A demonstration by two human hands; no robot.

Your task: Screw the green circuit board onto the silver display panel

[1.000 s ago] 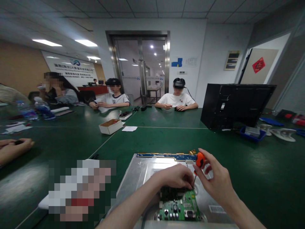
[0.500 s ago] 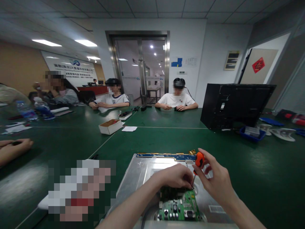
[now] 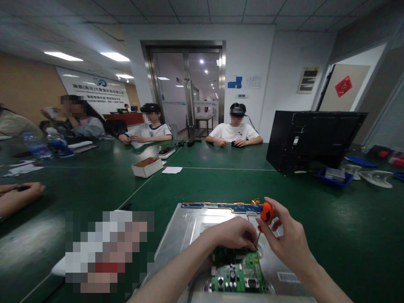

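My right hand (image 3: 288, 233) grips an orange and black screwdriver (image 3: 267, 211) by its handle, between thumb and fingers. The shaft slants down to the upper right corner of a green circuit board (image 3: 235, 271). Beside the shaft's lower end, the fingers of my left hand (image 3: 240, 232) are pinched together. What they hold, if anything, is too small to make out. Under both hands lies a silvery metal panel (image 3: 176, 235), with the board on its near part. A narrow blue circuit strip (image 3: 217, 207) runs along the panel's far edge.
A white open box (image 3: 147, 168) and a paper slip (image 3: 172, 170) lie beyond the panel. To the right stand a black monitor (image 3: 315, 141) and a blue tray (image 3: 335, 179). Another person's hands (image 3: 25, 195) rest at the left. Several people sit around the green table (image 3: 202, 185).
The screwdriver's handle has tipped slightly to the right along with my right hand. My left hand keeps its pinch at the board's corner.
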